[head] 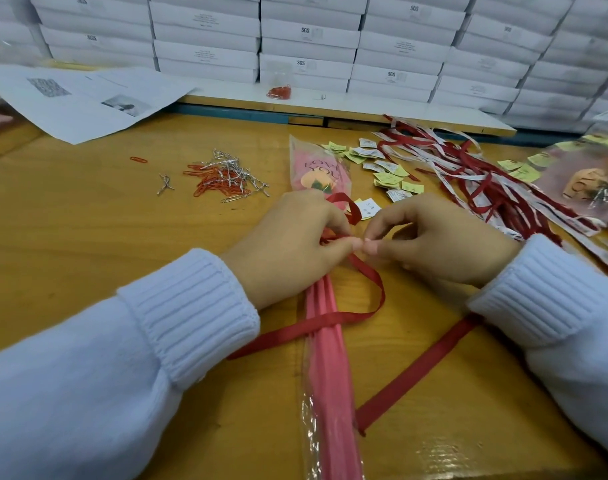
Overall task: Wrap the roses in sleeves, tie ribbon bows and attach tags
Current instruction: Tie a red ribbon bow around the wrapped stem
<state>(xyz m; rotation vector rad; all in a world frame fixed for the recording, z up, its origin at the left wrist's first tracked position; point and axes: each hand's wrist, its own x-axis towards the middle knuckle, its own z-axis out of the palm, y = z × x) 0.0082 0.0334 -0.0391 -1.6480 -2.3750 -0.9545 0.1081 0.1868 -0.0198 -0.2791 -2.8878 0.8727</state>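
Note:
A rose in a pink and clear sleeve [325,358] lies lengthwise on the yellow table [88,244], its bloom end pointing away from me. A red ribbon [351,317] is wound round the sleeve's neck, with a loop above my fingers and two tails trailing toward me. My left hand [288,247] pinches the ribbon at the neck from the left. My right hand [437,240] pinches it from the right, fingertips nearly meeting the left thumb. A small white tag [368,206] lies just beyond my hands.
Red and silver paper clips and wire ties [223,178] lie in a heap at the left. Yellow and white tags [382,164], a tangle of red and white ribbons [486,178] and a wrapped rose [586,181] sit at the right. Printed sheets [88,98] and stacked white boxes [306,36] are behind.

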